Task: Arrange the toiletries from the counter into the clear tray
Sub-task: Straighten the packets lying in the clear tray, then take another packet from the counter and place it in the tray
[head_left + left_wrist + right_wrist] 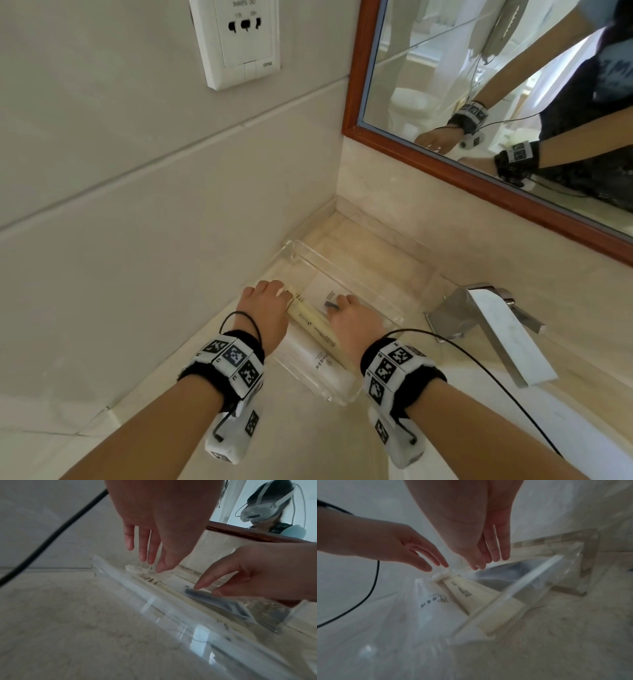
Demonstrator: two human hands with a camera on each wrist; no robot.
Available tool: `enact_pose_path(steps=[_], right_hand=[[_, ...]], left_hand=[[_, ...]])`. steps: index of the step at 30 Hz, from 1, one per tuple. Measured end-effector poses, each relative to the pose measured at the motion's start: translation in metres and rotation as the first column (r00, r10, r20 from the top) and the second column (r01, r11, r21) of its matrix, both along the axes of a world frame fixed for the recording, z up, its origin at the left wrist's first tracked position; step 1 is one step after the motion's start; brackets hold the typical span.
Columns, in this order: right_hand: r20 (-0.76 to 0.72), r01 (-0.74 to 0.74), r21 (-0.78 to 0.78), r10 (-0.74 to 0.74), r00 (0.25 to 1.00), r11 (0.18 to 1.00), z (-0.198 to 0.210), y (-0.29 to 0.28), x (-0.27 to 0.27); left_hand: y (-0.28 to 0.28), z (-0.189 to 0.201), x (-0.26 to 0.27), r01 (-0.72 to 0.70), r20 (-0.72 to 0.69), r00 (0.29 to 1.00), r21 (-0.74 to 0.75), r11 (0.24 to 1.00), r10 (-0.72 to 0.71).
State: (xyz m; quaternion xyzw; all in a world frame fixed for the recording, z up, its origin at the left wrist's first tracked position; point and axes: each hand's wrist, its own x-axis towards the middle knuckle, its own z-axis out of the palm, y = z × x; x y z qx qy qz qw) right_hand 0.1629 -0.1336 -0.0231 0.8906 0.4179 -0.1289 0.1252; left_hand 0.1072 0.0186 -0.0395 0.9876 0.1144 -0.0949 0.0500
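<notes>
You are reaching both hands into the clear tray (363,274), where the soft, light cream tube (313,323) is lying: left hand (265,301) fingers straight over its cap, right hand (352,317) pinching the flat dark sachet (221,602).

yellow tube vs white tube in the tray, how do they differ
The yellow tube is pale cream-yellow; the white tube is plain white. The yellow tube lies nearer the middle of the clear tray, while the white tube sits against the tray's left wall. The left hand reaches to the yellow tube's cap end; nothing touches the white tube. Both lie flat, side by side, with dark print.
</notes>
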Motion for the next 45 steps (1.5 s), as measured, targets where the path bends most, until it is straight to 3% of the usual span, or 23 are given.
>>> enact_pose_path(steps=[6,14,20,23,29,37,41,45], right_hand=[[-0.022,0.092,0.207,-0.089,0.996,0.974,0.039,-0.014,0.000],[-0.004,0.289,0.201,-0.295,0.956,0.936,0.079,-0.082,-0.015],[0.047,0.433,0.269,-0.461,0.886,0.860,0.105,-0.162,-0.032],[0.055,0.534,0.313,-0.577,0.815,0.785,0.111,-0.213,-0.048],[0.070,0.735,0.259,-0.771,0.633,0.627,0.108,-0.313,-0.088],[0.057,0.933,0.125,-0.941,0.332,0.337,0.088,-0.455,-0.143],[0.028,0.967,0.080,-0.970,0.241,0.242,0.070,-0.508,-0.153],[-0.005,0.979,0.077,-0.981,0.191,0.190,0.049,-0.546,-0.144]], left_hand=[[-0.019,0.034,-0.002,0.044,0.113,0.993,-0.064,0.997,-0.036],[-0.079,0.088,0.003,0.229,0.164,0.964,-0.126,0.965,-0.208],[-0.154,0.122,0.014,0.427,0.230,0.887,-0.077,0.901,-0.400],[-0.201,0.132,0.020,0.514,0.265,0.835,-0.069,0.855,-0.481],[-0.306,0.135,0.024,0.685,0.233,0.721,-0.101,0.722,-0.652],[-0.463,0.111,0.005,0.862,0.182,0.506,-0.119,0.492,-0.843],[-0.518,0.095,0.005,0.881,0.128,0.472,-0.104,0.461,-0.872],[-0.563,0.072,0.012,0.869,0.099,0.493,-0.106,0.483,-0.864]])
